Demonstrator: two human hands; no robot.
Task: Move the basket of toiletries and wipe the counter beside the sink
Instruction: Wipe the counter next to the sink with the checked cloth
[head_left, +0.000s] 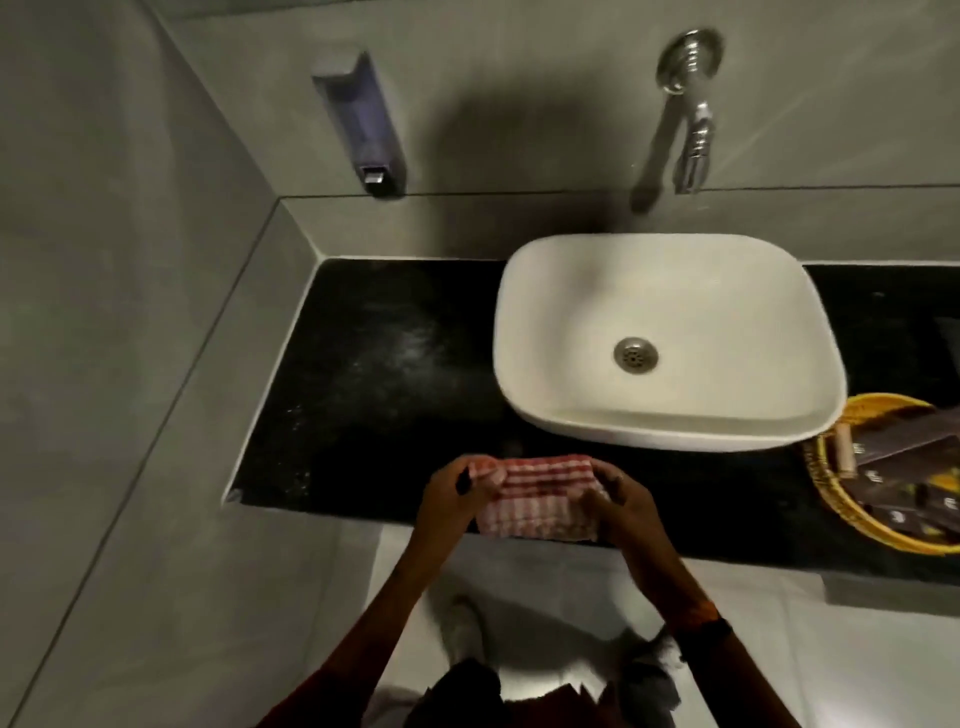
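Note:
A folded red-and-white checked cloth (540, 496) is held between both hands at the front edge of the black counter (384, 364). My left hand (457, 493) grips its left end and my right hand (621, 506) grips its right end. The white basin (665, 338) sits on the counter to the right of the bare stretch. A yellow woven basket (831, 493) with dark toiletry packets and a small roll stands on the counter right of the basin, partly cut off by the frame edge.
A wall tap (693, 130) hangs over the basin. A purple soap dispenser (371, 124) is fixed to the grey wall above the left counter. Grey walls close the counter on the left and back. White floor lies below.

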